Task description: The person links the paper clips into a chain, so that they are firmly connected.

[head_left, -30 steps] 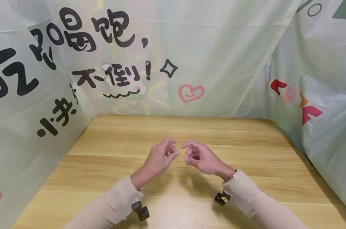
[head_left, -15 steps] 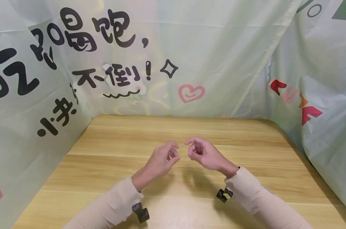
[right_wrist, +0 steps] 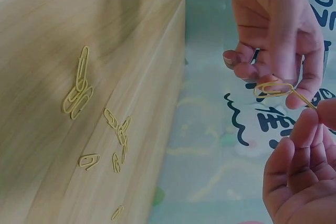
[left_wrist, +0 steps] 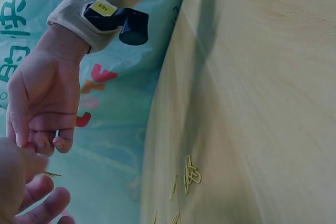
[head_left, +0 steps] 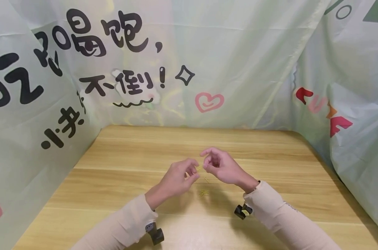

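My right hand (head_left: 223, 168) pinches one end of a yellow paper clip (right_wrist: 304, 99) between thumb and forefinger. A second yellow paper clip (right_wrist: 266, 95) is joined to its other end and sticks out toward the left hand. Close to that second clip is my left hand (head_left: 177, 177), its thumb and forefinger spread apart in the head view. In the left wrist view, the left hand (left_wrist: 31, 187) partly covers the right fingertips, and only a short bit of clip shows. Both hands are raised above the wooden table (head_left: 129, 152).
Several yellow paper clips lie in a small pile (head_left: 203, 193) below the hands. A loose clip (head_left: 207, 180) and others lie farther back, some overlapping. Printed cloth (head_left: 238, 62) walls in the table at the back and sides. Each sleeve carries a black wrist camera (head_left: 155, 233).
My left thumb and forefinger have come apart, and that hand has shifted slightly right and nearer the body. The right hand moved right, then slightly back left and up, still pinching its clip.
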The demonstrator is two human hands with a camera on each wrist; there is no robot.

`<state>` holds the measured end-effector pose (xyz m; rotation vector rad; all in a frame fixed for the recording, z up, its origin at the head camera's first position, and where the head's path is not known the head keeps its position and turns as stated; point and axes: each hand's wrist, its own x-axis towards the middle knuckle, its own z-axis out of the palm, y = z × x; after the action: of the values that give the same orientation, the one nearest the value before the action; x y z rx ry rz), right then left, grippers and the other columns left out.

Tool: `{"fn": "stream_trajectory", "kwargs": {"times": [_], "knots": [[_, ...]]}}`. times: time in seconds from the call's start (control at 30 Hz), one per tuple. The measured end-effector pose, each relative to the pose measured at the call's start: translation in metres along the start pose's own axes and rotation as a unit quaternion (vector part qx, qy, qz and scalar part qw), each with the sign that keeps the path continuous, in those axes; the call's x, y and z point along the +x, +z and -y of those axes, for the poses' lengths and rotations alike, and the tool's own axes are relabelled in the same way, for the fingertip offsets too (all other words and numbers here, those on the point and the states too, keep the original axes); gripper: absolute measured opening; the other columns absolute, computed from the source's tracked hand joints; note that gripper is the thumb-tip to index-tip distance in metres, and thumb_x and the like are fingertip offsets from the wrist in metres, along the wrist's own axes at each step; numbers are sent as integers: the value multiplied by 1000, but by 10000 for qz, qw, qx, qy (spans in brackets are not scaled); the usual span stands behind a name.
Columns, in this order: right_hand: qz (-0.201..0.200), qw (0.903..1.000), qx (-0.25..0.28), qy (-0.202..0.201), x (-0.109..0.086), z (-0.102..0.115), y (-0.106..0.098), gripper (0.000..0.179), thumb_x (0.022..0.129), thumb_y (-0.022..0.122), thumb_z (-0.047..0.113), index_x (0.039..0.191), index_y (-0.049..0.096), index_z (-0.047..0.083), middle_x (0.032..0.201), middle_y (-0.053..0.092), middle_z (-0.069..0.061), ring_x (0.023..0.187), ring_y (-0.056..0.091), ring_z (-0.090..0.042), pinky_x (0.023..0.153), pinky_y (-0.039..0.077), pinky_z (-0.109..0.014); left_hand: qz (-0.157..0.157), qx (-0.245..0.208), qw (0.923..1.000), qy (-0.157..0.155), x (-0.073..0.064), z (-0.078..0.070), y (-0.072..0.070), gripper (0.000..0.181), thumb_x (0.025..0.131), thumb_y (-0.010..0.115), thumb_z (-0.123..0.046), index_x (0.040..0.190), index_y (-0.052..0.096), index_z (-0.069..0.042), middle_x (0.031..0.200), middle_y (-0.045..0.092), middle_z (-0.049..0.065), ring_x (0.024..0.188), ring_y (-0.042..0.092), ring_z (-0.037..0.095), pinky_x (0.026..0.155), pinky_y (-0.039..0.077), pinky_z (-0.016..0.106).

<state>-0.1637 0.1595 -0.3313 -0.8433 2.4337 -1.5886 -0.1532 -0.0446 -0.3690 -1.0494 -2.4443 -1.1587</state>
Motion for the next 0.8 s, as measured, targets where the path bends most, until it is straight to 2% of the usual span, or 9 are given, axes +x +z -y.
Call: {"fn": "stream_trajectory", "kwargs": {"times": [0.2,0.43,0.63,0.8], "knots": [[45,9997,-140,-182,1,-1,1,28,88,58,-6,116,54,-2,84,60,-7,68,56,-17,60,46,-25,-25,37,9998,189,2,1,1,14,97,58,-13,102,63,0,89,67,7,79,64,20,65,54,28],[46,9995,-210,-212,1,3,1,27,89,57,-5,115,55,-1,84,60,-5,67,55,-15,60,45,-24,-33,88,9993,374,4,1,3,11,97,55,-9,96,62,-2,87,66,6,79,63,20,67,56,33],[-51,9996,-202,-203,1,0,-1,20,92,58,0,113,56,-1,83,60,-6,65,52,-14,57,44,-24,-76,175,9994,280,4,0,1,11,98,55,-11,93,62,-3,85,65,4,79,63,19,66,53,25],[-61,9991,-376,-181,0,-9,-2,16,94,60,3,109,58,-3,83,61,-11,62,50,-13,55,43,-23,-142,216,9993,278,2,3,0,10,97,56,-9,91,62,-3,84,65,4,77,63,18,64,52,22]]}}
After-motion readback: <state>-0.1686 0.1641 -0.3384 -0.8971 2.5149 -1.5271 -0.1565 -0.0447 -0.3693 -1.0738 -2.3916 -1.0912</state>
